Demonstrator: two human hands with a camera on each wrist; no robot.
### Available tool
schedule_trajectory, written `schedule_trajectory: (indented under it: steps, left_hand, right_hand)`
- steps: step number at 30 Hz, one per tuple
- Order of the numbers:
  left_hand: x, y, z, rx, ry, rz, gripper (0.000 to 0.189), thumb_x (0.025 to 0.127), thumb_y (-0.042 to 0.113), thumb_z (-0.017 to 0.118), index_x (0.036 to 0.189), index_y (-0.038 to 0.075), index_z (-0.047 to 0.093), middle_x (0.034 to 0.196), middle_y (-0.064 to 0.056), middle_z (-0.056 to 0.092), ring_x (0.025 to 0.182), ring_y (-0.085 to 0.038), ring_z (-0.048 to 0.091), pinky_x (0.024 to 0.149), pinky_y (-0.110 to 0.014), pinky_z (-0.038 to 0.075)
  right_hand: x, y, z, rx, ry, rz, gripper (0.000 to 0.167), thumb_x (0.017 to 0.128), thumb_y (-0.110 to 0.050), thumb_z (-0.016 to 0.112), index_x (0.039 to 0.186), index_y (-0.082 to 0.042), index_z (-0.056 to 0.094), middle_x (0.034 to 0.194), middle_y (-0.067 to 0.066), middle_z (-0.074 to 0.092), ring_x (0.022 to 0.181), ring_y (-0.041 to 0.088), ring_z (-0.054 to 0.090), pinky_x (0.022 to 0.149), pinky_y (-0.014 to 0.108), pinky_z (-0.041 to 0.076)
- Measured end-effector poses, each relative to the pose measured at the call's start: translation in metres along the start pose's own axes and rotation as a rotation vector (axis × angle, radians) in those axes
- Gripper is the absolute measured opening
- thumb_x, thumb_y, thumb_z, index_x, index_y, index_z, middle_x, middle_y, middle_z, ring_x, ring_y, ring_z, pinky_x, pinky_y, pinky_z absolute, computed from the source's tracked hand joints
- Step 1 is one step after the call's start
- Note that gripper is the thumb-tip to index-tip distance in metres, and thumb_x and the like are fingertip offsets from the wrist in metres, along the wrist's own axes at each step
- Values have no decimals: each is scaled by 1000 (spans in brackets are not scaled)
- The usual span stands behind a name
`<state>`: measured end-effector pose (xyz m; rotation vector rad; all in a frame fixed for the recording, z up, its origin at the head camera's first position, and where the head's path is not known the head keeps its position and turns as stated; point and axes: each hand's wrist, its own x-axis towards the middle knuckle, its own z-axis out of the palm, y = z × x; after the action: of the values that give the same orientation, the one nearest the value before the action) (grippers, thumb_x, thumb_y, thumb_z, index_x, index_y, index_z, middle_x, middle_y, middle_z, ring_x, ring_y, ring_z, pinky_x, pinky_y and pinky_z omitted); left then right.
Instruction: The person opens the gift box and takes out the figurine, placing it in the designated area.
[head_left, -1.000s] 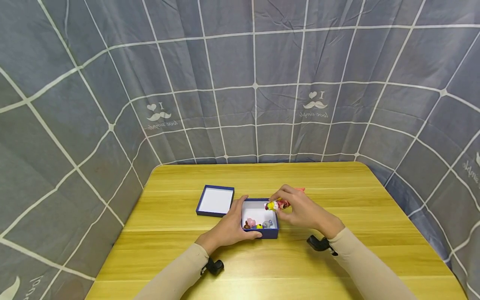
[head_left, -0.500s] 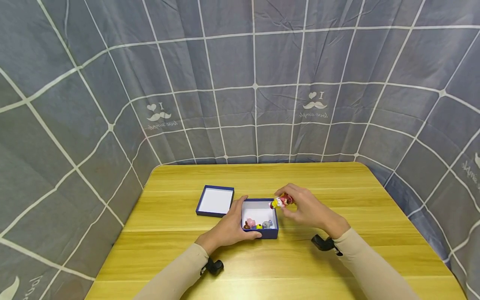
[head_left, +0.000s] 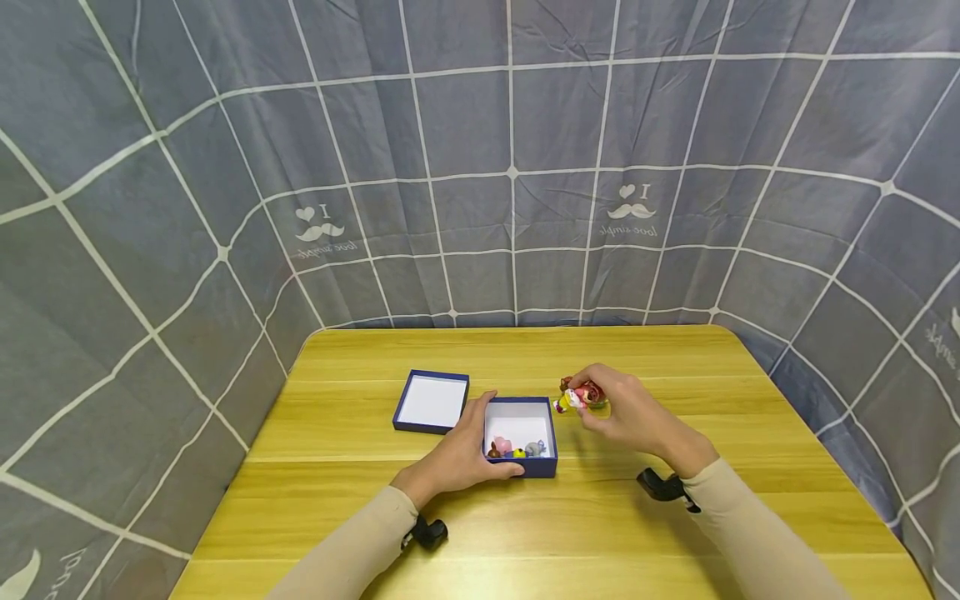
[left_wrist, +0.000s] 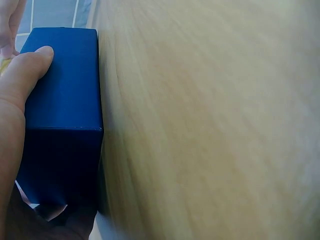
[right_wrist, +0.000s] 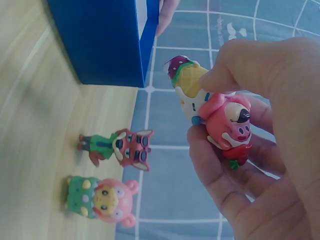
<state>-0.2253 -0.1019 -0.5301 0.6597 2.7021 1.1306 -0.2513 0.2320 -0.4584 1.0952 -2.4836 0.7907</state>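
The right hand (head_left: 633, 417) pinches a pink figure (right_wrist: 220, 117) with a yellow and white lower part between thumb and fingers, raised above the table (head_left: 540, 542), just right of the blue box (head_left: 532, 468). The figure is tilted, its dark, speckled end pointing left. The left hand (head_left: 457, 454) grips the box at its left side, thumb on the near wall, fingers reaching toward the far-left corner.

Inside the open box, small toys (head_left: 502, 445) lie along the near wall; pink, brown, yellow and grey show. Right of the box, 2 more figures stand upright on the table, near each other: a fox-like figure (right_wrist: 131, 148) in a green jacket and a pink-headed figure (right_wrist: 107, 200) with a green body.

To the left, beyond the left hand's fingers, the blue-rimmed lid (head_left: 432, 402) lies with its white inside up. A grey cloth (head_left: 555, 117) with white grid lines hangs at the table's far edge.
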Motion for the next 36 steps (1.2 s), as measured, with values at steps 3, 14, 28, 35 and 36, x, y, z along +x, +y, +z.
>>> schedule_trajectory:
  steps: [3,14,28,35,36]
  left_hand:
    - [0,0,0,-3,-2,-2,139,90,69,96,187,14,13,190,-21,27,152,-38,60,131,-62,52]
    - [1,-2,1,12,4,-1,138,90,68,96,187,14,14,188,-20,30,147,-36,63,128,-61,54]
    - [1,-1,1,10,1,7,139,90,68,96,187,12,14,188,-20,30,149,-37,62,130,-61,52]
    - [0,0,1,8,-6,2,138,91,66,96,187,13,12,189,-20,28,151,-39,62,130,-63,52]
    - [0,0,1,5,-5,1,138,91,66,96,187,13,12,188,-20,28,150,-39,62,130,-63,52]
  right_hand:
    - [-2,3,-3,-31,32,-26,34,94,4,88,124,-3,76,117,7,82,96,14,77,80,38,70]
    - [-9,8,-13,-83,82,-58,33,91,4,91,120,-3,78,115,6,80,96,18,78,80,37,69]
    - [-19,17,-24,-105,110,-58,35,87,6,91,118,-8,82,112,4,79,95,19,77,79,38,67]
    - [-26,22,-30,-111,119,-53,38,86,8,94,118,-7,82,111,5,79,90,17,76,75,39,68]
    - [-27,23,-31,-116,120,-51,39,85,8,94,119,-7,82,112,5,80,90,17,75,75,39,68]
